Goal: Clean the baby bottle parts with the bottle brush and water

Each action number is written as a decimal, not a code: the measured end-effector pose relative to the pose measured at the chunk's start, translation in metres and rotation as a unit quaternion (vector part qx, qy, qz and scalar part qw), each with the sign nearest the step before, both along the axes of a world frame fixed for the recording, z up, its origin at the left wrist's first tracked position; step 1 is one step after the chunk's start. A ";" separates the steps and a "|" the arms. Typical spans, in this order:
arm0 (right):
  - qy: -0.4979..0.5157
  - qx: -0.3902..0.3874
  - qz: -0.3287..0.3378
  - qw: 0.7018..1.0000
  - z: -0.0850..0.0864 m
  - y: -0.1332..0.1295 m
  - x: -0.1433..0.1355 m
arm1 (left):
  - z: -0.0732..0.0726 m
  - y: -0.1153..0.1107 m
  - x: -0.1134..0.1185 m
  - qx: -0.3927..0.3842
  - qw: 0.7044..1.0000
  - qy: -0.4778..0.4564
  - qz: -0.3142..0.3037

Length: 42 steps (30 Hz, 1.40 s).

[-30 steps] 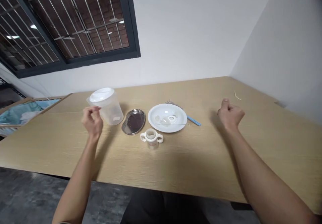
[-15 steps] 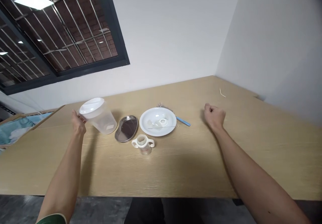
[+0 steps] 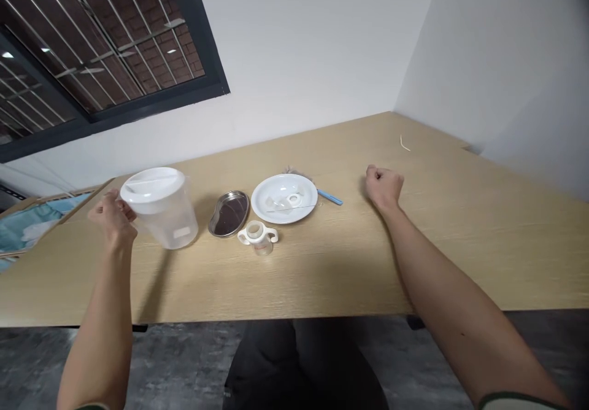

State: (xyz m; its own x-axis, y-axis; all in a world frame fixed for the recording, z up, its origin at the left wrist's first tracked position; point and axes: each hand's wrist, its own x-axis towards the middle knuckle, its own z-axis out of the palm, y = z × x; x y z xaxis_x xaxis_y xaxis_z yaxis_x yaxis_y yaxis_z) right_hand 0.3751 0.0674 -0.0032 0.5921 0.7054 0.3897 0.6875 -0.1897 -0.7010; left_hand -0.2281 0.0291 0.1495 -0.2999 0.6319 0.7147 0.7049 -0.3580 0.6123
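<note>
My left hand point(image 3: 114, 218) is closed on the handle side of a translucent plastic pitcher point(image 3: 168, 221) with a white lid point(image 3: 154, 184). The pitcher stands nearly upright; I cannot tell whether its base touches the table. To its right lies a kidney-shaped metal tray point(image 3: 230, 215). Beside that stands a small clear cup with a white two-handled collar point(image 3: 255, 232). A white oval dish point(image 3: 285, 218) behind the cup holds a white ring-shaped part, clear pieces and a thin rod. My right hand point(image 3: 385, 188) forms a fist near the table, apart from the other things, with nothing visible in it.
A blue-handled tool point(image 3: 330, 197), perhaps a brush, is partly hidden behind the dish. A thin bent pale strip point(image 3: 404, 144) lies at the back right. At the left, a box point(image 3: 39, 223) contains blue-green cloth. Walls border the wooden table point(image 3: 322, 275).
My left hand has drawn the pitcher slightly toward me and to the left, and it is more upright. The view has dipped downward. My right fist keeps about the same place on the table.
</note>
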 end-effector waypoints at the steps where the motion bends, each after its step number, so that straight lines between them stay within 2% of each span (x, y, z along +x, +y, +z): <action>1: 0.002 -0.002 0.003 1.000 0.000 0.000 0.000 | 0.005 -0.008 0.002 0.026 0.999 -0.021 0.016; 4: 0.005 -0.008 0.009 1.000 -0.002 0.001 0.000 | 0.019 -0.028 0.017 0.090 0.994 -0.041 0.039; 7: 0.005 -0.011 0.013 1.000 -0.004 0.003 0.001 | 0.033 -0.045 0.046 0.117 0.993 -0.018 0.031; 12: 0.005 -0.015 0.022 1.000 -0.006 0.003 0.002 | 0.054 -0.065 0.098 0.101 0.986 0.130 0.004; 16: 0.006 -0.017 0.030 0.999 -0.005 0.003 0.000 | 0.064 -0.065 0.124 0.082 0.965 0.245 -0.046; 23: 0.025 -0.018 0.033 0.999 -0.006 0.005 0.004 | 0.078 -0.048 0.161 0.124 0.906 0.383 -0.128; 28: 0.034 -0.014 0.033 0.999 -0.007 0.007 0.006 | 0.088 -0.039 0.175 0.146 0.874 0.435 -0.160; 34: 0.040 -0.001 0.037 0.999 -0.012 0.011 0.007 | 0.092 -0.033 0.182 0.189 0.806 0.509 -0.235; 39: 0.042 0.017 0.044 0.998 -0.017 0.013 0.011 | 0.092 -0.028 0.190 0.197 0.797 0.511 -0.256; 42: 0.033 0.022 0.046 0.998 -0.019 0.015 0.012 | 0.092 -0.033 0.196 0.193 0.796 0.509 -0.265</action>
State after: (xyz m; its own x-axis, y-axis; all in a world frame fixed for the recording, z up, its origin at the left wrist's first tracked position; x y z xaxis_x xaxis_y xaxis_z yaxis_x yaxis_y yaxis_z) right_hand 0.3869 0.0824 -0.0217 0.5518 0.7403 0.3841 0.6523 -0.0962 -0.7518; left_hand -0.0321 -0.0042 0.2417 0.7941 0.1509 0.5888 0.4531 -0.7927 -0.4079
